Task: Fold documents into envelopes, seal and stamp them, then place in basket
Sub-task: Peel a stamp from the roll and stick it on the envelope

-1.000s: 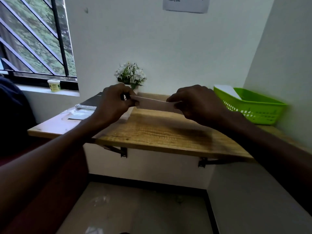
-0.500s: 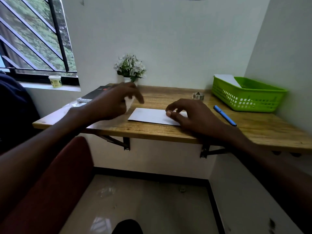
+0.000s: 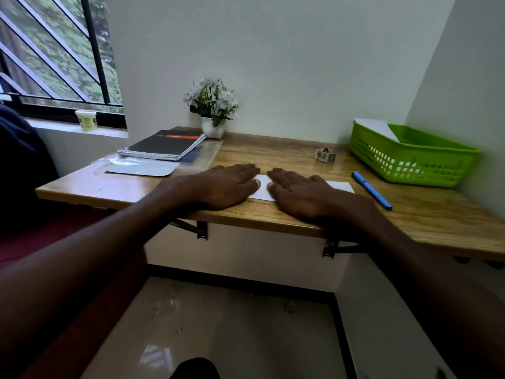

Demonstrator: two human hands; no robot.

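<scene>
We see a white envelope (image 3: 263,189) lying flat near the front edge of a wooden wall-mounted desk (image 3: 287,157), its middle and right corner showing between and beside two hands. The left hand (image 3: 226,186) lies palm down on the envelope's left part, fingers straight and together, pressing rather than grasping. The right hand (image 3: 299,193) lies palm down on its right part in the same way, fingers extended and flat, nothing gripped. The two sets of fingertips nearly meet over the paper.

Just right of the envelope, a blue pen (image 3: 372,190) lies at a slant on the desk. Beyond it, at the desk's right end against the wall, stands a green plastic basket (image 3: 410,162) with white paper (image 3: 377,128) leaning inside. A small roll of tape (image 3: 325,155) sits behind the right hand. To the left lie a spiral notebook (image 3: 164,144) on clear plastic sleeves (image 3: 142,166), and a potted white flower (image 3: 211,105) stands at the back wall. A small jar (image 3: 86,119) rests on the windowsill.
</scene>
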